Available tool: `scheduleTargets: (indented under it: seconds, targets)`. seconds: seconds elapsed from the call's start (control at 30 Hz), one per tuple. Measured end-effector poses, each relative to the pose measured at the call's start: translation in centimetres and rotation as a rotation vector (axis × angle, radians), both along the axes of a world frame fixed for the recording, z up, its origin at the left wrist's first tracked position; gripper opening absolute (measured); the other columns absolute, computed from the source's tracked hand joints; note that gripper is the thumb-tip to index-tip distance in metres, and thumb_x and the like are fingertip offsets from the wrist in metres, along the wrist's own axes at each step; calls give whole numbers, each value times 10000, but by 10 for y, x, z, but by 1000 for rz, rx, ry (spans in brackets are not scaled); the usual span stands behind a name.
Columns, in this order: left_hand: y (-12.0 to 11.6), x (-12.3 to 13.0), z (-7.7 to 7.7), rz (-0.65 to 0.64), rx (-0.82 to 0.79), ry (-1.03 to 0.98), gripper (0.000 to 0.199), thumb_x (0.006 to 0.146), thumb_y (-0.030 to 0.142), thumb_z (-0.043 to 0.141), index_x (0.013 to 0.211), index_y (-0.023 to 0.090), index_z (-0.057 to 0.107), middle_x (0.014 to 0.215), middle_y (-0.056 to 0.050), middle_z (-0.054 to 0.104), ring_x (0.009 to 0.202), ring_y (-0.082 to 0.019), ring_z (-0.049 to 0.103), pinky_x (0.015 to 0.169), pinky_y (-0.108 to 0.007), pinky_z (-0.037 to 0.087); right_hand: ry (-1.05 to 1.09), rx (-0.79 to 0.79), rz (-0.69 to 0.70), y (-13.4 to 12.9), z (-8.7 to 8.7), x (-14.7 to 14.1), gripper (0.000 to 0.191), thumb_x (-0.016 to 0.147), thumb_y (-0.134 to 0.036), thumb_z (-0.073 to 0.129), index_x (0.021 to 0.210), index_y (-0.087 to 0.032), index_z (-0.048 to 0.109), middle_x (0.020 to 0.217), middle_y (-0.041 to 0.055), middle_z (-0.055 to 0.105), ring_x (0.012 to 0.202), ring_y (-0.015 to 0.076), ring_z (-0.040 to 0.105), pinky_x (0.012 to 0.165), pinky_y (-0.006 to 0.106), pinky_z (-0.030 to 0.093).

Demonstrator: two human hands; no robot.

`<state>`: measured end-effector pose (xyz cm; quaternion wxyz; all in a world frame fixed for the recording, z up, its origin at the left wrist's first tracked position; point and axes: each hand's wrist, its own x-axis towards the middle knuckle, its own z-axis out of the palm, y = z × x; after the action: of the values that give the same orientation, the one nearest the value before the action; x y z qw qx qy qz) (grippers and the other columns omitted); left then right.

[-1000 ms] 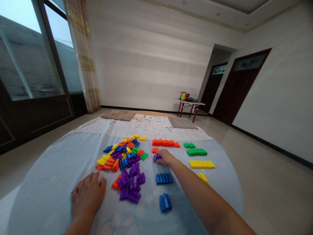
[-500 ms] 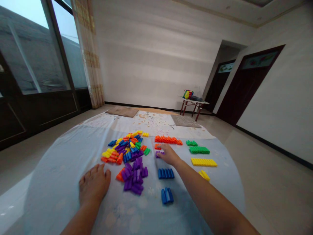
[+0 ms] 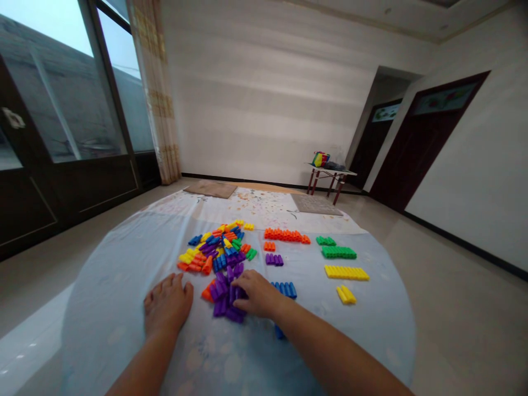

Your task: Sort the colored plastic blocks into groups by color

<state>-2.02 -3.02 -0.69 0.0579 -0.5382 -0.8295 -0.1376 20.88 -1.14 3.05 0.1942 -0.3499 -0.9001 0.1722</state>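
My right hand (image 3: 258,294) reaches over the purple pile (image 3: 223,294), its thumb and fingers bent around a purple piece at the pile's right side. My left hand (image 3: 168,302) lies on the cloth left of that pile, fingers spread, holding nothing. Behind them is a mixed heap (image 3: 214,247) of coloured pieces. To the right are an orange row (image 3: 286,235), a short orange row (image 3: 269,247), a short purple row (image 3: 274,259) and a blue row (image 3: 289,289), partly covered by my right arm. Farther right are green (image 3: 339,252) and yellow (image 3: 346,273) rows.
The round table has a light blue cloth (image 3: 119,280). Two flat boards, a brown one (image 3: 212,189) and a greyish one (image 3: 317,204), lie toward its far edge. Beyond stands a small side table (image 3: 340,171) with a colourful bag (image 3: 320,159).
My right hand has moved from the short purple row back to the purple pile, nearer and to the left. The purple row now shows in full. My left hand stays on the cloth.
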Motion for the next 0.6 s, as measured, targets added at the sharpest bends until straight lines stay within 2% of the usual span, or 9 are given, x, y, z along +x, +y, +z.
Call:
scheduleTargets:
  seconds: [0.17, 0.33, 0.5, 0.6]
  targets:
    - [0, 0, 1, -3, -3, -7, 520, 837, 366, 250, 1242, 138, 483, 1295, -117, 492, 1181, -284, 417, 985, -433, 272, 217, -58, -90, -4, 7, 28, 526, 681, -194, 652, 1191, -169, 526, 982, 64, 554, 887, 166, 541, 804, 304, 447]
    - [2, -2, 1, -12, -11, -11, 530, 834, 375, 244, 1244, 136, 478, 1300, -116, 488, 1191, -282, 410, 999, -436, 265, 368, -5, -353, 1, -3, 83, 485, 716, -258, 631, 1181, -181, 519, 913, 46, 551, 800, 156, 543, 727, 307, 469]
    - [6, -5, -5, -7, -27, 4, 547, 834, 403, 228, 1256, 150, 468, 1305, -109, 485, 1180, -286, 419, 991, -444, 282, 321, 80, -650, 5, -26, 130, 429, 742, -309, 601, 1140, -160, 544, 952, 78, 550, 783, 171, 549, 758, 325, 467]
    - [6, -7, -6, -5, -29, 2, 552, 832, 417, 224, 1249, 154, 475, 1306, -106, 484, 1183, -289, 415, 988, -449, 289, 185, 33, -734, 3, -33, 145, 393, 715, -371, 630, 1050, -168, 594, 925, 77, 567, 811, 194, 559, 767, 325, 456]
